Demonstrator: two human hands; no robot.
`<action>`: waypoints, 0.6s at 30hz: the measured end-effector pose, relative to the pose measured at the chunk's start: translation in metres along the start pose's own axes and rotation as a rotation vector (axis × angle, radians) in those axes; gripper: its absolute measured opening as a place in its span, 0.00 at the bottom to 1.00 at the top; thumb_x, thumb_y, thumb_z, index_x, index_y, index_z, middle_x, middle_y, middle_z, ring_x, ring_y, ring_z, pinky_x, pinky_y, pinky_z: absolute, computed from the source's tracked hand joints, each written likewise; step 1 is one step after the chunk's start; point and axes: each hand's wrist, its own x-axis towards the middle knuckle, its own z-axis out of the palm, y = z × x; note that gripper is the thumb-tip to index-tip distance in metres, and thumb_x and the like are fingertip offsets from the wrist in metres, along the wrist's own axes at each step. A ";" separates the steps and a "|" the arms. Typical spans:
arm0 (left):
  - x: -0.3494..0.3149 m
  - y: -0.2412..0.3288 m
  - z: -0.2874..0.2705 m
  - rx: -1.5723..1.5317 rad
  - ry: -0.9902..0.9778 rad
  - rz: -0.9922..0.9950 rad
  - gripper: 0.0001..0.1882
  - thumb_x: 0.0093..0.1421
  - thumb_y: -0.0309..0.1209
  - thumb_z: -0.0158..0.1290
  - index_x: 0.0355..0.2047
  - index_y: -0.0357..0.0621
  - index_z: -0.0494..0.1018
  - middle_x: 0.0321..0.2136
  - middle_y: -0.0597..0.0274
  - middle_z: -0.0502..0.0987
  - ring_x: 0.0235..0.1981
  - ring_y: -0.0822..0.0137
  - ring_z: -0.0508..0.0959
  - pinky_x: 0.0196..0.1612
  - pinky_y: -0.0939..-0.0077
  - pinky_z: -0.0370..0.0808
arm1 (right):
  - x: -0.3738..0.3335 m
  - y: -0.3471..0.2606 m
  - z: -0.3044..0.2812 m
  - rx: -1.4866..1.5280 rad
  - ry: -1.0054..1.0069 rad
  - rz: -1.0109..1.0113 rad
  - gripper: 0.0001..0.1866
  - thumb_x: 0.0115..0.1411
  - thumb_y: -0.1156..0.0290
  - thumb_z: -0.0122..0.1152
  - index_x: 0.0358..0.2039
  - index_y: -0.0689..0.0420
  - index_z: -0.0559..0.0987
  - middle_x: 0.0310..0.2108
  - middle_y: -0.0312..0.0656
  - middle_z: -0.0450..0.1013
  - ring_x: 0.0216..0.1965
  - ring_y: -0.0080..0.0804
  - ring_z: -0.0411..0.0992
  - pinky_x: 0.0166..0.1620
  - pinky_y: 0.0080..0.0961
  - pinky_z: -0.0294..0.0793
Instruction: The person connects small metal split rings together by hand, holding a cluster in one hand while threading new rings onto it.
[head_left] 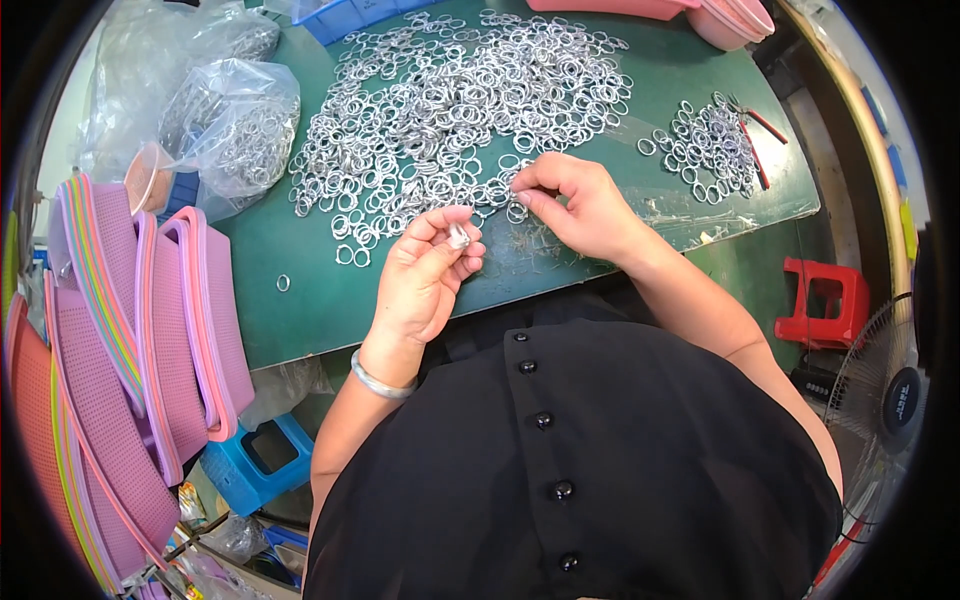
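A wide heap of silver metal rings (440, 110) covers the middle of the green table (290, 320). My left hand (418, 285), raised at the heap's near edge, is closed around a few shiny rings (458, 237) between thumb and fingers. To its right, my right hand (580, 205) pinches at the heap's edge, with a metal ring (517, 212) at its fingertips. One loose ring (283, 283) lies apart at the left. A smaller pile of rings (705, 145) sits at the right, beside red-handled pliers (755, 145).
Clear plastic bags of rings (235, 135) stand at the table's left. Purple and pink baskets (180, 340) are stacked near a blue stool (260, 465). A blue crate (350, 15) and pink tubs (730, 22) line the far edge. A red stool (825, 300) and a fan (870, 375) are at right.
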 end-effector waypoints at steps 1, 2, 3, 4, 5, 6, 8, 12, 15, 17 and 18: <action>0.000 0.000 -0.002 -0.052 0.018 -0.020 0.11 0.54 0.19 0.44 0.39 0.37 0.67 0.31 0.61 0.71 0.32 0.71 0.72 0.36 0.80 0.70 | 0.000 0.000 -0.003 -0.129 -0.051 -0.085 0.03 0.47 0.78 0.54 0.26 0.59 0.74 0.23 0.39 0.69 0.24 0.30 0.68 0.28 0.23 0.68; -0.001 0.002 -0.002 -0.053 0.018 -0.021 0.11 0.54 0.19 0.44 0.39 0.37 0.67 0.31 0.61 0.71 0.32 0.71 0.72 0.36 0.80 0.70 | 0.000 0.001 -0.005 -0.258 -0.101 -0.171 0.04 0.46 0.78 0.55 0.25 0.59 0.74 0.22 0.40 0.68 0.25 0.35 0.68 0.28 0.27 0.68; -0.002 0.003 -0.002 -0.054 0.034 -0.027 0.12 0.53 0.18 0.43 0.39 0.37 0.67 0.32 0.60 0.71 0.32 0.70 0.72 0.36 0.79 0.71 | -0.001 0.001 -0.005 -0.258 -0.101 -0.170 0.04 0.46 0.78 0.55 0.25 0.59 0.74 0.22 0.40 0.68 0.25 0.35 0.68 0.28 0.27 0.68; -0.002 0.004 -0.002 -0.055 0.050 -0.034 0.13 0.52 0.17 0.41 0.39 0.37 0.67 0.33 0.59 0.71 0.33 0.69 0.73 0.37 0.78 0.71 | -0.002 0.002 -0.006 -0.344 -0.137 -0.187 0.04 0.44 0.77 0.56 0.24 0.58 0.74 0.22 0.40 0.67 0.26 0.38 0.67 0.29 0.30 0.67; -0.002 0.004 -0.003 -0.055 0.050 -0.034 0.13 0.52 0.17 0.41 0.39 0.37 0.67 0.33 0.59 0.71 0.33 0.69 0.73 0.37 0.78 0.71 | -0.003 0.003 -0.006 -0.431 -0.173 -0.203 0.04 0.43 0.76 0.56 0.23 0.57 0.74 0.21 0.40 0.66 0.27 0.40 0.66 0.31 0.32 0.66; -0.002 0.003 -0.003 -0.047 0.047 -0.029 0.15 0.51 0.16 0.40 0.39 0.37 0.67 0.33 0.59 0.71 0.33 0.69 0.72 0.37 0.78 0.71 | -0.004 0.004 -0.005 -0.431 -0.174 -0.202 0.04 0.43 0.76 0.56 0.23 0.57 0.74 0.21 0.40 0.66 0.27 0.40 0.66 0.31 0.32 0.66; -0.001 0.002 -0.003 -0.040 0.044 -0.024 0.16 0.50 0.15 0.39 0.39 0.36 0.67 0.34 0.58 0.71 0.32 0.69 0.72 0.36 0.77 0.71 | -0.005 0.007 -0.004 -0.483 -0.155 -0.265 0.04 0.42 0.75 0.57 0.22 0.57 0.75 0.22 0.40 0.65 0.28 0.39 0.66 0.32 0.33 0.65; -0.001 0.002 0.000 0.031 0.038 -0.040 0.13 0.51 0.19 0.43 0.39 0.36 0.67 0.30 0.61 0.71 0.29 0.72 0.71 0.32 0.81 0.69 | -0.004 0.010 -0.004 -0.470 -0.173 -0.227 0.03 0.42 0.75 0.57 0.21 0.57 0.75 0.23 0.40 0.66 0.29 0.39 0.66 0.33 0.32 0.66; -0.001 0.003 0.004 0.147 0.066 -0.070 0.12 0.52 0.21 0.46 0.39 0.37 0.67 0.27 0.64 0.71 0.25 0.75 0.69 0.29 0.84 0.67 | -0.005 0.007 -0.002 -0.377 -0.157 -0.208 0.03 0.44 0.76 0.56 0.22 0.58 0.75 0.24 0.40 0.66 0.30 0.39 0.66 0.33 0.31 0.66; 0.000 0.001 0.010 0.223 0.079 -0.078 0.12 0.53 0.22 0.47 0.39 0.38 0.67 0.26 0.66 0.70 0.24 0.77 0.68 0.27 0.86 0.66 | -0.005 0.002 -0.002 -0.261 -0.143 -0.145 0.03 0.46 0.76 0.55 0.24 0.59 0.73 0.24 0.41 0.66 0.32 0.38 0.66 0.34 0.30 0.66; 0.000 0.000 0.015 0.347 0.090 -0.001 0.12 0.53 0.22 0.48 0.39 0.38 0.68 0.25 0.68 0.69 0.22 0.79 0.67 0.25 0.87 0.64 | -0.005 0.001 -0.001 -0.260 -0.143 -0.146 0.03 0.46 0.76 0.55 0.24 0.59 0.73 0.24 0.41 0.66 0.32 0.38 0.66 0.34 0.30 0.66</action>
